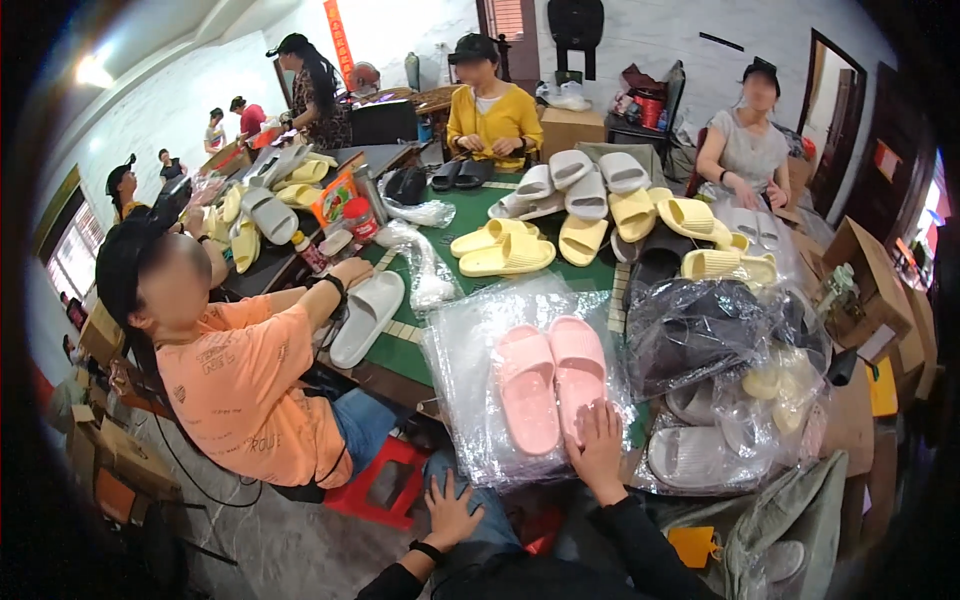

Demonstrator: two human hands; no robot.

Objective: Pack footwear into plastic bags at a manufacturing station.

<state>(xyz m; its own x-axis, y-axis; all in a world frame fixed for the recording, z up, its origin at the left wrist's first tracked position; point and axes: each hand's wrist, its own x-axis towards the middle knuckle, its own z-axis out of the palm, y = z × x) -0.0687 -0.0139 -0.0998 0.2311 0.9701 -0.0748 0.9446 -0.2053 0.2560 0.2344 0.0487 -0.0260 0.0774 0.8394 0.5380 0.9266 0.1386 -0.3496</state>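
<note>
A pair of pink slippers (552, 385) lies side by side on a stack of clear plastic bags (462, 360) at the near edge of the green table (480, 205). My right hand (597, 447) rests flat on the heel of the right pink slipper, fingers spread. Down by my knee, below the table edge, my left hand (449, 510) is open with fingers apart and holds nothing; it wears a dark wristband.
A person in an orange shirt (245, 390) sits at my left holding a grey slipper (366, 318). Yellow and grey slippers (585, 205) pile up mid-table. Bagged slippers (720, 400) lie at my right. Two people sit across. A red stool (380, 485) stands below; cardboard boxes (870, 280) stand at the right.
</note>
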